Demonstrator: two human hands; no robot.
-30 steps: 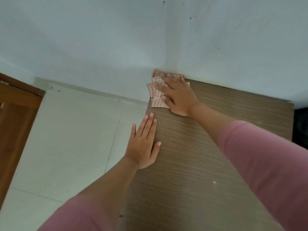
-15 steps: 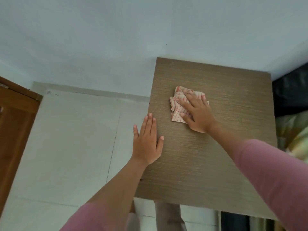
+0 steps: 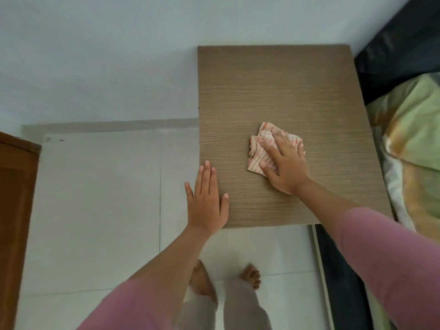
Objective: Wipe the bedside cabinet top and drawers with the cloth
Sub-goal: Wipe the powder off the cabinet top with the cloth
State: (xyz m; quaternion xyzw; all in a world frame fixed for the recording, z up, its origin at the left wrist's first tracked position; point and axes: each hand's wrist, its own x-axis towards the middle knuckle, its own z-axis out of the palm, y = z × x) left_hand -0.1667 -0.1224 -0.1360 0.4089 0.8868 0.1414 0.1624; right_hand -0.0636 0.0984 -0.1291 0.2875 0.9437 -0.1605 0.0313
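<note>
The right hand (image 3: pixel 285 163) has slid the cloth (image 3: pixel 263 151) back from the far corner by the wall to the middle of the bedside cabinet top (image 3: pixel 273 91). Its fingers lie flat and spread, pressing on the cloth, not curled round it. The crumpled striped cloth sticks out to the left of and beyond those fingers. The left hand (image 3: pixel 207 201) has stayed flat, fingers straight, on the left edge of the top, nearer the person than the cloth. A bed (image 3: pixel 409 139) lies right of the pressing hand. No box or bowl shows.
</note>
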